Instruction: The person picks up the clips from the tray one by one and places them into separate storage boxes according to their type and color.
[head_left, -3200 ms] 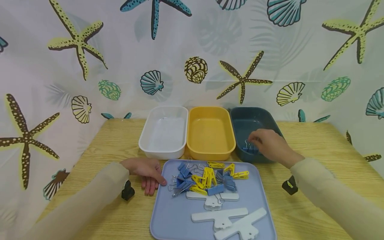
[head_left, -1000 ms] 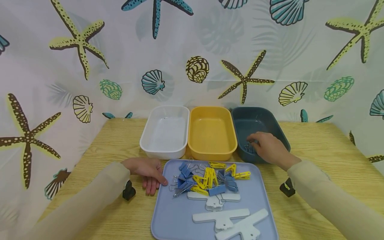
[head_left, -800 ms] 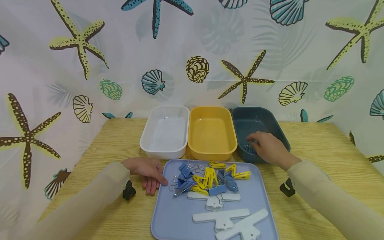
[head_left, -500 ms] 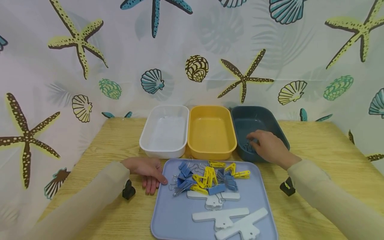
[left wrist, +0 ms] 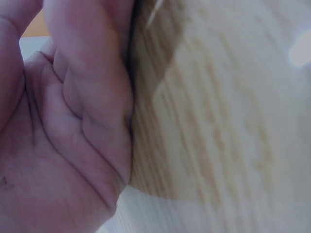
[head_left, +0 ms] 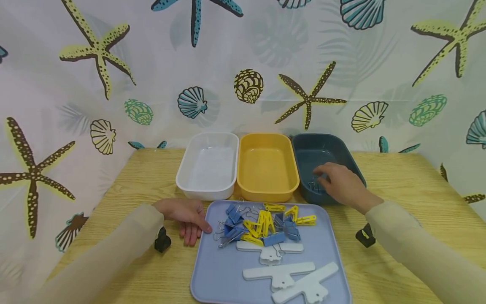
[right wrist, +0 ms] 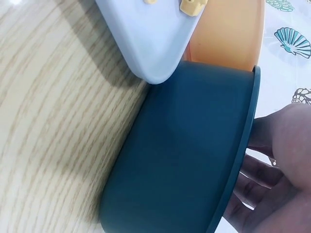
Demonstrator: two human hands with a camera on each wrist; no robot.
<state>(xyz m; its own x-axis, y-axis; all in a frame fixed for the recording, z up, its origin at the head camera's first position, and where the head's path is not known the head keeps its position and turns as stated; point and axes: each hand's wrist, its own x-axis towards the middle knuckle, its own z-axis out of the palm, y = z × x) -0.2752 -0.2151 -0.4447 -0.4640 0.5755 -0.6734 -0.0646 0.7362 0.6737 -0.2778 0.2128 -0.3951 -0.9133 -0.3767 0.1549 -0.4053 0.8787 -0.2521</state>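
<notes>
Left hand (head_left: 186,216) lies on the wood-grain tabletop (head_left: 398,190) with nothing in its grasp, fingers loosely bent, thumb touching the left rim of the lavender-blue tray (head_left: 220,278). Toward the tray's near edge are three white bag clips (head_left: 279,271), two of them overlapping. Behind these, blue binder clips (head_left: 274,239) and yellow clothespins (head_left: 265,223) form a loose, mixed heap. Beyond the tray, the right hand (head_left: 343,184) hangs over the dark teal bin (head_left: 319,147), thumb and forefinger parted, just beside a binder clip (head_left: 313,185) inside it; whether a fingertip touches that clip, I cannot tell. Left of that bin stand a yellow bin (head_left: 267,169) and a white bin (head_left: 209,169), side by side. At the back hangs a white cloth (head_left: 163,55) printed with starfish and shells.
</notes>
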